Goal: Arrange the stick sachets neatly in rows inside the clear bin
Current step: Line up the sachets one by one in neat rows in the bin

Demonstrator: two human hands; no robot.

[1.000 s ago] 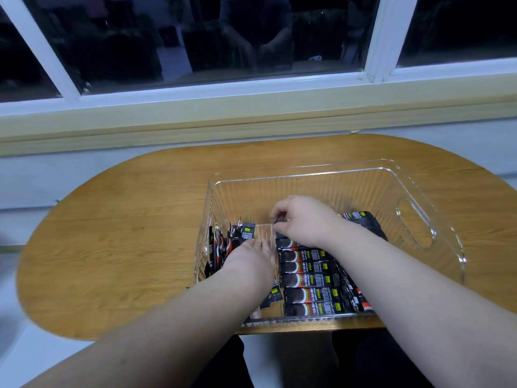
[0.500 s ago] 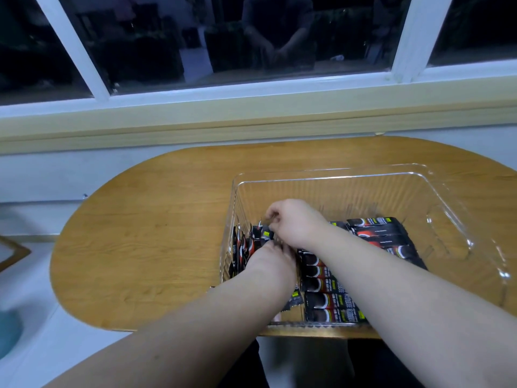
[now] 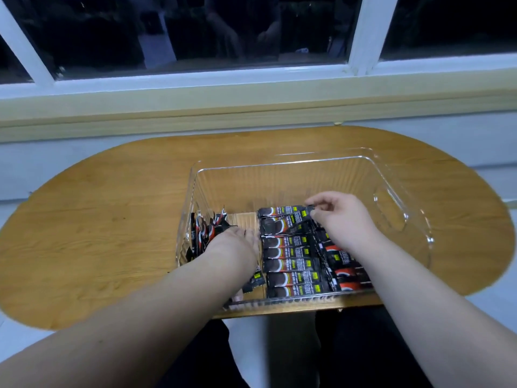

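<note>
Table: oval wooden table [image 3: 112,219] under a white-framed window [image 3: 361,37]. The bin sits at its near edge.
Bin: clear plastic bin with cut-out handles [image 3: 279,163]. All the sachets are in its near half.
Middle row: black stick sachets [image 3: 291,264] lying flat, lined up front to back, long axes left-right. Pretty tidy.
Right row: second row of sachets [image 3: 341,259] just beside it, partly hidden by the right forearm.
Left bunch: loose bunch [image 3: 204,231] standing on edge against the left wall, not sorted yet imo.
Right hand: right hand [image 3: 341,217] pinches the right end of the farthest sachet between thumb and fingertips.
Left hand: left hand [image 3: 237,242] is down in the gap between bunch and middle row. Can't tell if it holds anything.
Key bit: farthest sachet [image 3: 282,211] lies at the far end of the middle row and stretches leftward from the pinch. Its free end is nearer the left hand, so that hand probably squares it up.
</note>
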